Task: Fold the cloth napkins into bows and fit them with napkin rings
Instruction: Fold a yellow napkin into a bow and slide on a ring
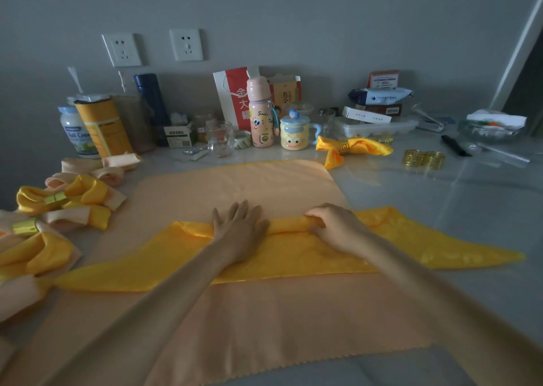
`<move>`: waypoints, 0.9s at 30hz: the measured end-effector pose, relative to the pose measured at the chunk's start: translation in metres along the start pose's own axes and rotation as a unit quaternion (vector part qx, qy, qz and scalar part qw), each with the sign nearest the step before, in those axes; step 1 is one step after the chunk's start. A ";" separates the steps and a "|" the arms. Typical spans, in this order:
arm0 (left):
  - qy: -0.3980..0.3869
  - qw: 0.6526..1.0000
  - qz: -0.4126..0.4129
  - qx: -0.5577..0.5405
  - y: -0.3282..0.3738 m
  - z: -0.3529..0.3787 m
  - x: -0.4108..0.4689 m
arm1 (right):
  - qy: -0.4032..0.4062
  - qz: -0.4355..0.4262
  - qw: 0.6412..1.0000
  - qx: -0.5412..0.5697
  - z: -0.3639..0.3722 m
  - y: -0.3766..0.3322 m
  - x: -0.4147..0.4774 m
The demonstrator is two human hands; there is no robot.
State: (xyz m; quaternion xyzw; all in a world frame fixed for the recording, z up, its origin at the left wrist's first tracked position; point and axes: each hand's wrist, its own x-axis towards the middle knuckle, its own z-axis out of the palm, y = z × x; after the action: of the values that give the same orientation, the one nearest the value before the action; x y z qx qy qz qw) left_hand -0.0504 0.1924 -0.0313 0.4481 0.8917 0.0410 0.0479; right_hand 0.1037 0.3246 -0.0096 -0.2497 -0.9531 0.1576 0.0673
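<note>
**Several bows done, one napkin mid-roll**

We have the yellow napkin (293, 256) lying as a long triangle on the peach cloth (249, 186) in the middle of the table (440, 209), its far edge partly rolled. Our left hand (239, 230) presses flat on the roll, fingers straight. Our right hand (332, 224) curls its fingers over the roll. Finished bows (63, 200) with gold rings sit at the left, and another bow (352, 147) lies at the back. Two spare rings (424, 159) wait at the right. We judge that this napkin needs more rolling, shaping and a ring; the peach cloth is unfolded too.
</note>
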 end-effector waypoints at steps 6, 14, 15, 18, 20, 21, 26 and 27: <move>0.094 0.992 0.063 -0.063 0.004 -0.005 -0.012 | -0.040 0.044 0.997 0.040 -0.009 -0.004 0.012; 0.085 0.992 0.086 -0.038 0.002 -0.011 -0.019 | 0.019 0.048 0.999 0.013 -0.007 -0.006 0.012; 0.090 0.992 0.084 -0.041 0.002 -0.011 -0.020 | 0.032 0.045 0.998 0.004 -0.006 -0.007 0.010; 0.109 0.990 0.078 -0.039 0.005 -0.013 -0.024 | 0.076 0.022 0.996 -0.039 -0.002 -0.013 0.003; 0.123 0.989 0.073 -0.035 0.007 -0.014 -0.026 | 0.097 -0.004 0.992 -0.080 0.000 -0.017 -0.003; 0.130 0.988 0.073 -0.034 0.008 -0.014 -0.028 | 0.105 -0.018 0.989 -0.100 0.001 -0.019 -0.006; 0.131 0.988 0.083 -0.022 0.012 -0.016 -0.037 | 0.114 -0.071 0.976 -0.172 0.004 -0.022 -0.018; 0.128 0.988 0.085 -0.016 0.012 -0.016 -0.039 | 0.113 -0.079 0.973 -0.185 0.003 -0.023 -0.020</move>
State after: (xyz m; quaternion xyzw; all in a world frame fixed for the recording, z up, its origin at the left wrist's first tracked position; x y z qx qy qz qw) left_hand -0.0198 0.1682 -0.0120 0.5125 0.8485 0.1162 -0.0629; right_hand 0.1096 0.2948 -0.0062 -0.1982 -0.9685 -0.0570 0.1397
